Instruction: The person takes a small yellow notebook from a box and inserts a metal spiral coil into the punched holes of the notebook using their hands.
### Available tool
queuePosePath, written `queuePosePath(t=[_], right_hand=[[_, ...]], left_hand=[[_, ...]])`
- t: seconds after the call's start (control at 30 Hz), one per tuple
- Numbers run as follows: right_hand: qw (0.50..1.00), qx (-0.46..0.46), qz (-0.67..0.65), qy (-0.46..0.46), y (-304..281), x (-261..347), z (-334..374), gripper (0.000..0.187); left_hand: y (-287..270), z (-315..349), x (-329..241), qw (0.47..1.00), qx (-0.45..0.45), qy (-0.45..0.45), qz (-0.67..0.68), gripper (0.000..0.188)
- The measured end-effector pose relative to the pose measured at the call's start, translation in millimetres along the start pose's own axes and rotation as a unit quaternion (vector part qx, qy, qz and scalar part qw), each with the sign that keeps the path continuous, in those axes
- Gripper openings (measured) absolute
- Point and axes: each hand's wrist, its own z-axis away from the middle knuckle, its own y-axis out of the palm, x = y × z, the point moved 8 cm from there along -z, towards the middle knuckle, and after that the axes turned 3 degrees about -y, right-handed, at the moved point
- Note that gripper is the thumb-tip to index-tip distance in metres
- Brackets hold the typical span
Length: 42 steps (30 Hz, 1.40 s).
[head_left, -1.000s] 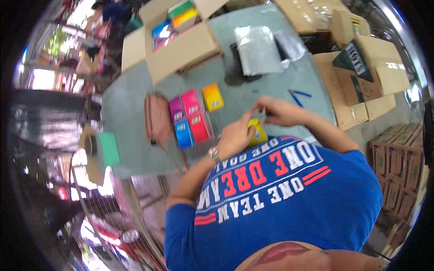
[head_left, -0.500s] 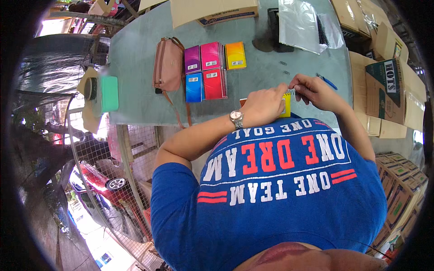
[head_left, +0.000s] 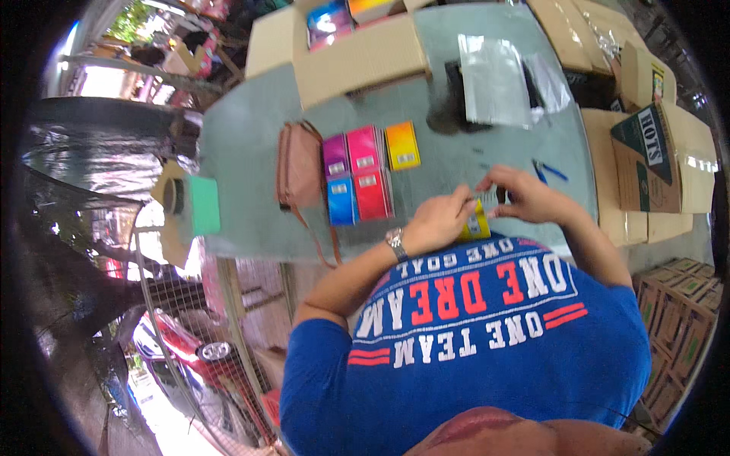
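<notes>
At left, a green block point(head_left: 204, 206) sits by the edge of the grey-green table point(head_left: 247, 144); tabletop stretches from there to a pinkish-brown pouch point(head_left: 301, 163), whose strap hangs toward the near edge; an open cardboard box point(head_left: 361, 62) takes up the far edge; next come purple point(head_left: 335, 156), blue point(head_left: 341, 201), pink point(head_left: 366, 146) and red notebooks point(head_left: 372, 195), packed close, with a yellow-orange notebook point(head_left: 403, 144) just beside; a strip of tabletop separates these from the hands; farther right lie clear plastic point(head_left: 494, 80) and blue-handled pliers point(head_left: 550, 172), with cartons point(head_left: 646, 163) beyond the right edge.

The left hand point(head_left: 439, 222) lies over a small yellow notebook point(head_left: 477, 226) near the shirt, its fingers close together; I cannot tell whether it grips; the right hand point(head_left: 523, 195) curls thumb and fingers around a wire coil point(head_left: 490, 197) at that notebook's far edge; whether they pinch it is too blurred to tell.
</notes>
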Motion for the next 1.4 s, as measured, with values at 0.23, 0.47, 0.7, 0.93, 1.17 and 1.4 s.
queuePosePath(t=[0.23, 0.47, 0.7, 0.93, 1.17, 1.4], right_hand=[[0.958, 0.061, -0.129, 0.249, 4.9, -13.6, -5.9, 0.016], [0.996, 0.029, -0.036, 0.070, 4.6, -8.7, -13.5, 0.023], [0.999, 0.006, 0.036, -0.005, -1.8, 14.3, -13.3, 0.022], [0.969, 0.098, -0.054, 0.220, 11.5, -11.9, -14.2, 0.030], [0.999, 0.013, 0.031, -0.009, 3.0, 4.0, -17.6, 0.024], [0.997, 0.025, 0.025, 0.073, 6.6, -0.3, -18.6, 0.027]], left_hand=[[-15.7, -5.3, -0.2, 0.989, 0.096, -0.068, 0.086, 0.032], [-0.5, -14.0, 41.6, 0.992, 0.015, 0.001, 0.122, 0.027], [-4.2, -12.8, 39.8, 0.995, 0.020, 0.019, 0.100, 0.028], [-6.3, -1.1, 42.9, 0.987, -0.004, 0.005, 0.158, 0.030], [-7.0, -3.8, 48.1, 0.993, 0.005, -0.004, 0.119, 0.028], [1.2, -2.2, 65.7, 0.992, -0.037, -0.004, 0.118, 0.032]])
